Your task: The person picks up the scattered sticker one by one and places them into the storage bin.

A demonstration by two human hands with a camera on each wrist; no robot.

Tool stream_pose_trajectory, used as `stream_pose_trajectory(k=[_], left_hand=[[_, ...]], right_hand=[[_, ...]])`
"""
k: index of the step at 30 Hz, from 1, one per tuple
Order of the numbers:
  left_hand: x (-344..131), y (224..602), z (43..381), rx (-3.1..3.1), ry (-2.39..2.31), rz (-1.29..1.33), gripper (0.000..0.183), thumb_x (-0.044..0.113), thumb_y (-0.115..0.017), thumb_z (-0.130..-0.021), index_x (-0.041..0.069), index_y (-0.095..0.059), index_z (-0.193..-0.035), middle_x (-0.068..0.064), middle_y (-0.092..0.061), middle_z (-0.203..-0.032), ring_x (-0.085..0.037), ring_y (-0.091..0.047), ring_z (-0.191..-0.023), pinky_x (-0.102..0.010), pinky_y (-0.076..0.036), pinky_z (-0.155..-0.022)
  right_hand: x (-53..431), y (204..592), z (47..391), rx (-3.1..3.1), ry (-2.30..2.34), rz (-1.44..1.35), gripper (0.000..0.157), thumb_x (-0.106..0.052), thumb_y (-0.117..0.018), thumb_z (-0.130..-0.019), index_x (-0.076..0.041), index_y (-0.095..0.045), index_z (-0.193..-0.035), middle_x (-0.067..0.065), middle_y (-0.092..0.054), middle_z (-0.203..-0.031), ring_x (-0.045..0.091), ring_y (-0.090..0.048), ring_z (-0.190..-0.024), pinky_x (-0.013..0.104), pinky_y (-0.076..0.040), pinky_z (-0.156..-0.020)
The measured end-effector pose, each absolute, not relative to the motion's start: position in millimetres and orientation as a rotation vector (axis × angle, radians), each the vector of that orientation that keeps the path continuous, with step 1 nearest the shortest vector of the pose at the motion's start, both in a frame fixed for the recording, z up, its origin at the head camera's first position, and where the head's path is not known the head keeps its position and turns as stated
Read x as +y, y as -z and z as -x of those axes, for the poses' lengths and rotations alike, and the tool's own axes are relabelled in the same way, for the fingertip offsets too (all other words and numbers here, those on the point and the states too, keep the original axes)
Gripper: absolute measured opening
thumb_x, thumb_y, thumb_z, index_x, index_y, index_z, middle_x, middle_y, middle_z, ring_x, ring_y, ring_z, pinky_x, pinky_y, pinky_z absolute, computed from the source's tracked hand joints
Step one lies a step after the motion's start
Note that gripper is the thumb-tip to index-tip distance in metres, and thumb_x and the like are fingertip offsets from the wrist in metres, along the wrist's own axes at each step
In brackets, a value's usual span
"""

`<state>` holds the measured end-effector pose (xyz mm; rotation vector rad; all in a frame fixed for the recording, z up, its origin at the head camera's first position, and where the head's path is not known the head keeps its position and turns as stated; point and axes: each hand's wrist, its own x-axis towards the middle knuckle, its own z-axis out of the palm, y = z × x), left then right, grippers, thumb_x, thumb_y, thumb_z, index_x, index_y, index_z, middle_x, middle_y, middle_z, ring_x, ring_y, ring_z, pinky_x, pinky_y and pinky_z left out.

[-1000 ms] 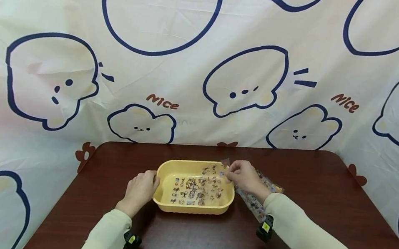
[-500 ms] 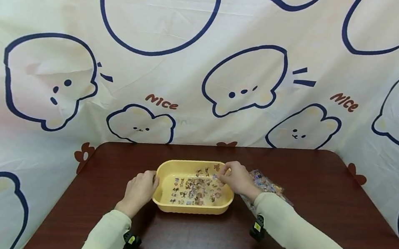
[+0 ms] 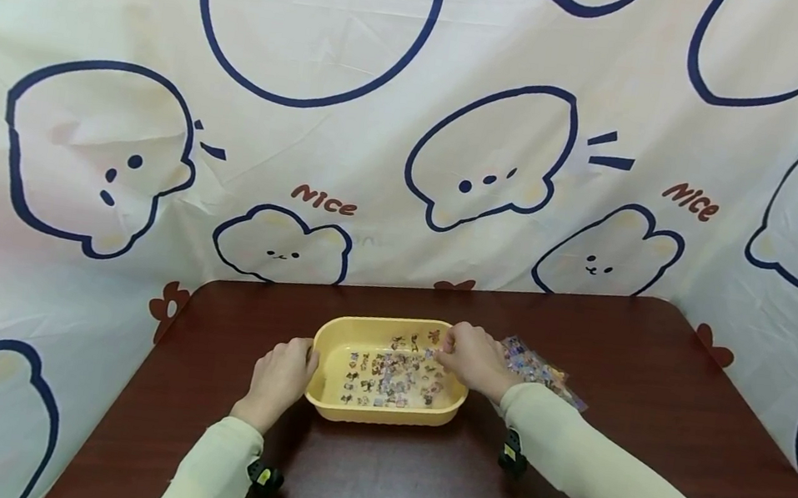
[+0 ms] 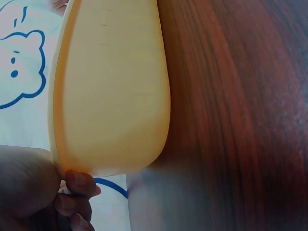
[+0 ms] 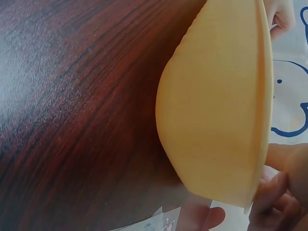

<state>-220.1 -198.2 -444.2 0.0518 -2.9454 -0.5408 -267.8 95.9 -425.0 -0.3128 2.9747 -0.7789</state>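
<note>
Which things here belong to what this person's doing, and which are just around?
Seemingly part of the job:
yellow tray, gripped by the left hand
small printed pieces in it
right hand, at the tray's right end
clear packet beside the tray, perhaps

Just around:
brown table
cartoon-print backdrop
black wrist devices

printed figures [image 3: 389,378] too small to tell, packet [image 3: 536,368] partly hidden behind right sleeve [image 3: 612,466]

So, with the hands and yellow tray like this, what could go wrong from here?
The left hand grips the yellow tray by its rim; a tug might tilt it. If the small printed figures inside are loose, the right hand could scatter them. The right sleeve, near the packet, might drag it.
</note>
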Motion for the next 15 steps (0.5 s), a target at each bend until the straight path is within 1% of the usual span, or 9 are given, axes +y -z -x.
stream_pose_trajectory(k=[10, 15], left_hand=[[-197.1, 441.7, 219.9, -2.957, 0.541, -0.059, 0.034, 0.021, -0.057, -0.102, 0.012, -0.052, -0.07, -0.003, -0.045, -0.058, -0.019, -0.048, -0.053, -0.033, -0.036, -0.051], [-196.7, 442.5, 219.1, -2.951, 0.545, -0.06, 0.03, 0.02, -0.057, -0.101, 0.011, -0.056, -0.073, -0.004, -0.049, -0.059, -0.019, -0.049, -0.054, -0.034, -0.036, -0.051]], right_hand=[[91.8, 423.3, 265.8, 3.02, 0.688, 0.304, 0.036, -0.034, -0.078, -0.089, -0.018, -0.056, -0.065, -0.003, -0.058, -0.06, 0.014, -0.053, -0.054, 0.028, -0.034, -0.05], [89.7, 422.9, 264.7, 3.047, 0.648, 0.307, 0.039, -0.036, -0.08, -0.087, -0.017, -0.056, -0.063, -0.003, -0.054, -0.058, 0.014, -0.05, -0.053, 0.028, -0.033, -0.049]])
